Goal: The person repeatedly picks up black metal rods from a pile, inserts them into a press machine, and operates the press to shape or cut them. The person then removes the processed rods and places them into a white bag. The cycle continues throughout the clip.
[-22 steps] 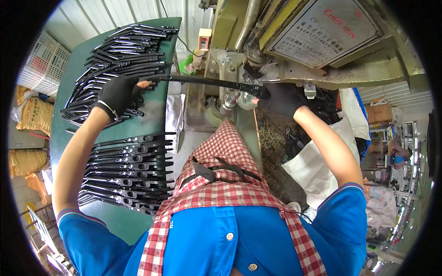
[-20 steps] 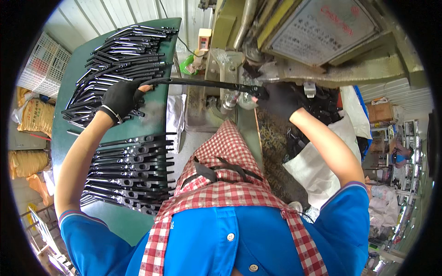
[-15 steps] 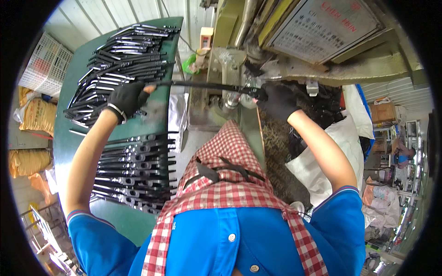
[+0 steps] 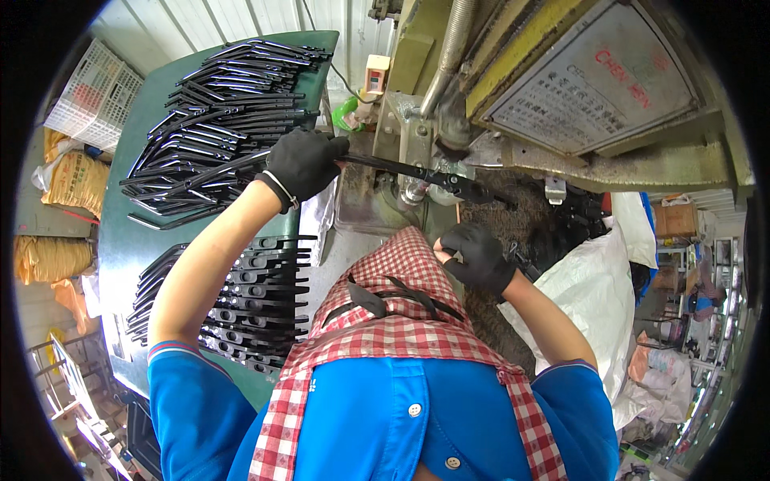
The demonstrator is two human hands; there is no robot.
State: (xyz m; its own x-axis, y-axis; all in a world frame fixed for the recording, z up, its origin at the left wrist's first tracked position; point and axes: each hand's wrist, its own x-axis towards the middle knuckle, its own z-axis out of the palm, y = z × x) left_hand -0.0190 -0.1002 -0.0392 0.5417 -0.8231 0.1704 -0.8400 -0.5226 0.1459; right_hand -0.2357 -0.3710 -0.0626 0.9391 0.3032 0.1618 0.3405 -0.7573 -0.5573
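Observation:
My left hand (image 4: 303, 164), in a black glove, grips a long black metal bar (image 4: 401, 170) that reaches right into the yellow-green press machine (image 4: 513, 104). My right hand (image 4: 475, 255), also gloved, hangs lower by the red checked apron with its fingers curled, apart from the bar. Whether it holds anything is unclear. A fan of black bars (image 4: 216, 112) lies on the green table (image 4: 120, 240) just left of my left hand.
A second stack of black bars (image 4: 241, 297) lies nearer on the green table. A white plastic crate (image 4: 84, 92) and yellow sacks (image 4: 72, 180) are at the far left. A white sack (image 4: 593, 297) holding dark parts stands at the right.
My right hand has let go of the bar's right end and dropped down toward the apron. My left hand still holds the bar at the machine.

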